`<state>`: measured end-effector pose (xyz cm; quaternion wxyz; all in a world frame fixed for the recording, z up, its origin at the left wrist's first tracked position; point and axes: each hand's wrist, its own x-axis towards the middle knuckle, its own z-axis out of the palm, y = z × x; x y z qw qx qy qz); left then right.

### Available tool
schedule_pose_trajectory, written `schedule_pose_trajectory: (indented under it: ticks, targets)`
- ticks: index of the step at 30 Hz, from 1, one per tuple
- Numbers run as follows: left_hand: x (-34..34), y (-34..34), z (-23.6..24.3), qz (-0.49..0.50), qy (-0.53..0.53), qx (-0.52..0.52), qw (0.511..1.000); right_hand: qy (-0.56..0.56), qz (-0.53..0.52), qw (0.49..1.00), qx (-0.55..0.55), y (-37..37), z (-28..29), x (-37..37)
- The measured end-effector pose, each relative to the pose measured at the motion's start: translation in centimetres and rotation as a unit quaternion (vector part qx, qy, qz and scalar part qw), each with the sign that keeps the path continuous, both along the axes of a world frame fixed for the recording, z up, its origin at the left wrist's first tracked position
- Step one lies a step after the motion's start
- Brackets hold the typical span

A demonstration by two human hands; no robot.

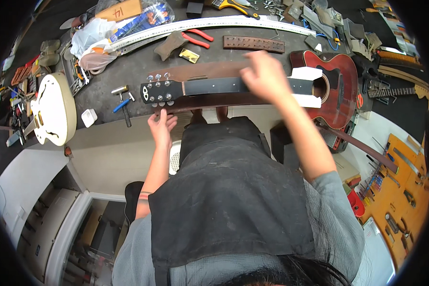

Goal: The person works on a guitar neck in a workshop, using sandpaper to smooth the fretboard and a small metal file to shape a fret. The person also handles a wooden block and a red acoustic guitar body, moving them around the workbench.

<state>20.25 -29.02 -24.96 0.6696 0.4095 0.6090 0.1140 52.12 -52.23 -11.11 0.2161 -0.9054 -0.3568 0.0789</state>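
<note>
Two bare hands work at a reddish-brown acoustic guitar [345, 104], which lies across the bench [102, 78] with its body to the right of the right hand [264, 76] and its black headstock [152, 93] just beyond the left hand [162, 127]. The left hand is loosely open, fingers apart, at the near edge of the headstock; whether it touches cannot be told. The right hand is over the dark fretboard [214, 86], its fingers bent, but they are small and slightly blurred, so I cannot tell whether they grip anything. Right of that hand, two white sheets [306, 101] flank the fretboard near the soundhole.

Beyond the right hand lies a dark wooden block [253, 44] with a row of small marks. Farther from the left hand, and beyond the neck, are red-handled pliers [199, 38] and a small yellow rectangular piece [189, 56]. Left of the left hand lies a dark-handled hammer [127, 117], then a small white container [89, 117], and farther left a cream guitar [57, 109]. A long white strip [200, 24] curves beyond both hands.
</note>
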Motion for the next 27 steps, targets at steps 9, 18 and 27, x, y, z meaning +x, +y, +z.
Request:
schedule_pose_trajectory:
  ticks: [9, 18, 27]
  targets:
    - [1.2, 2.1, -3.3, 0.117, -0.02, -0.161, 0.98, 0.063, 0.174, 0.951, -0.247, -7.7, -0.1, 2.0]
    - [0.3, 2.3, -4.6, 0.135, -0.09, -0.186, 0.969, 0.032, 0.184, 0.95, -0.251, -7.9, -0.1, 2.4]
    - [1.3, 2.4, -2.7, 0.163, -0.043, -0.184, 0.968, 0.043, 0.192, 0.947, -0.255, -7.8, 0.0, 2.8]
